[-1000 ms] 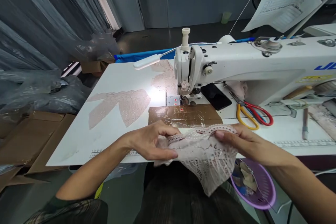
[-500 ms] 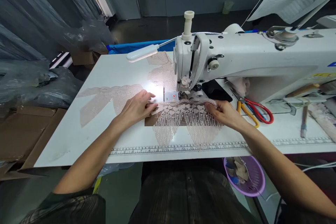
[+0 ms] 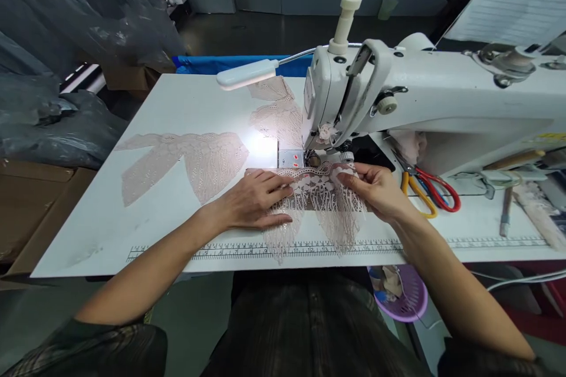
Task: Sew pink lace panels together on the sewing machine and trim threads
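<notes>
A pale pink lace piece (image 3: 325,212) with fringe-like lower panels lies in front of the sewing machine (image 3: 349,88), partly over a brown patch on the table. My left hand (image 3: 260,197) rests flat on its left end, fingers stretched out and thumb apart. At the right end, my right hand (image 3: 375,188) pinches the lace between thumb and fingers and lifts that edge slightly, so it folds inward. The lace's upper scalloped edge runs just before the metal needle plate (image 3: 290,159). A second lace piece (image 3: 216,159) lies flat to the left.
More lace (image 3: 278,115) lies behind the needle area under a lit lamp (image 3: 247,73). Red-handled scissors (image 3: 437,188) and a yellow-handled pair (image 3: 418,194) lie right of my right hand. A printed ruler (image 3: 247,252) follows the table's front edge; a purple basket (image 3: 413,300) stands below.
My left hand has gone from pinching the lace's left end to lying flat on it. My right hand has drawn the right end up and inward, folding it. The view has shifted slightly.
</notes>
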`<state>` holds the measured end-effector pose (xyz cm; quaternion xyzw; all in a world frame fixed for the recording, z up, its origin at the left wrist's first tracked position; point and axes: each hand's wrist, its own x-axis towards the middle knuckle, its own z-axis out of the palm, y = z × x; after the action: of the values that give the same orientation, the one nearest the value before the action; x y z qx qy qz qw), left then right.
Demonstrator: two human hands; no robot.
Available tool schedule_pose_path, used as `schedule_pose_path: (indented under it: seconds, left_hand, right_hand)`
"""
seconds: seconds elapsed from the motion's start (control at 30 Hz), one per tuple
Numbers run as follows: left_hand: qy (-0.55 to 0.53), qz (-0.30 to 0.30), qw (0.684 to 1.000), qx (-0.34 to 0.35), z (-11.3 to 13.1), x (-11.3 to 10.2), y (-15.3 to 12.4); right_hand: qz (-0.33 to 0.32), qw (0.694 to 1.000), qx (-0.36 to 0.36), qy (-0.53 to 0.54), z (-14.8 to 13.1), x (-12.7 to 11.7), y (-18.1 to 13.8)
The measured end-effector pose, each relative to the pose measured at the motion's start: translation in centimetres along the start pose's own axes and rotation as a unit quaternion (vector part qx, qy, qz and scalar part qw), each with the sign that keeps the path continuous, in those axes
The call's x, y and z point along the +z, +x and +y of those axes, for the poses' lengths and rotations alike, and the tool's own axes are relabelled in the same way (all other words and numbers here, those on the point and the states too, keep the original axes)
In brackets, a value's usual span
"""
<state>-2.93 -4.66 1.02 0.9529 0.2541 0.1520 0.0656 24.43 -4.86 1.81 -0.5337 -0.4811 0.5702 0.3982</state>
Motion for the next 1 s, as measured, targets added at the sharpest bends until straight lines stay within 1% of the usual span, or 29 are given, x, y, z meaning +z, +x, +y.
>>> schedule_pose_path:
  seconds: [0.07, 0.1, 0.13, 0.2, 0.23, 0.27, 0.3, 0.33, 0.4, 0.43, 0.47, 0.5, 0.53, 0.6, 0.67, 0.73, 0.77, 0.8, 0.83, 0.9, 1.0]
  left_hand:
    - [-0.098, 0.035, 0.993, -0.06, 0.2, -0.3, -0.1]
    - [-0.172, 0.048, 0.979, -0.1, 0.3, -0.4, -0.1]
    - [-0.26, 0.056, 0.953, -0.144, 0.5, -0.5, -0.2]
    - [-0.424, 0.047, 0.877, -0.222, 0.7, -0.7, -0.2]
    - [-0.469, 0.037, 0.844, -0.258, 0.7, -0.7, -0.3]
    - [-0.482, 0.026, 0.825, -0.294, 0.7, -0.8, -0.3]
    - [-0.467, 0.017, 0.82, -0.33, 0.7, -0.8, -0.2]
    - [-0.437, 0.008, 0.824, -0.361, 0.6, -0.8, -0.2]
    - [-0.383, 0.001, 0.832, -0.401, 0.6, -0.7, 0.0]
    - [-0.37, 0.0, 0.834, -0.41, 0.7, -0.7, 0.0]
    - [-0.364, 0.0, 0.834, -0.414, 0.7, -0.7, 0.1]
    - [-0.358, 0.001, 0.835, -0.418, 0.8, -0.6, 0.2]
    - [-0.352, 0.002, 0.836, -0.421, 0.9, -0.6, 0.2]
    - [-0.343, 0.01, 0.838, -0.425, 1.0, -0.4, 0.2]
    - [-0.332, 0.026, 0.839, -0.43, 0.9, -0.2, 0.2]
    - [-0.314, 0.04, 0.839, -0.443, 0.8, 0.1, 0.1]
    - [-0.299, 0.045, 0.839, -0.452, 0.7, 0.1, 0.1]
    - [-0.284, 0.047, 0.84, -0.46, 0.5, 0.1, -0.1]
    - [-0.274, 0.048, 0.841, -0.463, 0.3, 0.1, -0.2]
    - [-0.279, 0.045, 0.844, -0.455, -0.1, -0.2, -0.5]
    - [-0.313, 0.036, 0.84, -0.442, -0.7, -0.9, -0.9]
  right_hand:
    - [-0.005, 0.999, -0.001, 0.035, 0.0, 1.4, 0.0]
    - [-0.009, 0.998, 0.001, 0.056, 0.0, 2.2, -0.1]
    - [-0.022, 0.997, 0.007, 0.078, -0.2, 3.1, -0.2]
    - [-0.077, 0.989, 0.022, 0.121, -0.5, 4.7, -0.4]
    - [-0.113, 0.984, 0.027, 0.135, -0.7, 5.3, -0.4]
    - [-0.145, 0.979, 0.026, 0.14, -0.8, 5.6, -0.3]
    - [-0.162, 0.978, 0.016, 0.132, -0.8, 5.6, -0.1]
    - [-0.159, 0.981, -0.002, 0.11, -0.7, 5.4, 0.2]
    - [-0.104, 0.993, -0.056, 0.015, -0.1, 4.2, 0.8]
    - [-0.065, 0.992, -0.09, -0.055, 0.3, 3.5, 1.1]
    - [-0.035, 0.982, -0.128, -0.133, 0.8, 2.8, 1.2]
    - [-0.021, 0.963, -0.171, -0.206, 1.2, 2.2, 1.3]
    - [-0.027, 0.939, -0.215, -0.268, 1.6, 1.8, 1.2]
    - [-0.073, 0.882, -0.298, -0.357, 2.2, 1.5, 0.9]
    - [-0.108, 0.824, -0.351, -0.432, 2.6, 1.8, 0.7]
    - [-0.099, 0.772, -0.369, -0.509, 2.8, 2.3, 0.8]
    - [-0.09, 0.752, -0.369, -0.538, 2.8, 2.5, 1.0]
    - [-0.085, 0.74, -0.368, -0.557, 2.8, 2.7, 1.3]
    - [-0.084, 0.733, -0.366, -0.567, 2.8, 2.8, 1.6]
    - [-0.089, 0.729, -0.367, -0.57, 2.8, 2.8, 2.1]
    - [-0.091, 0.739, -0.37, -0.556, 3.0, 2.6, 2.5]
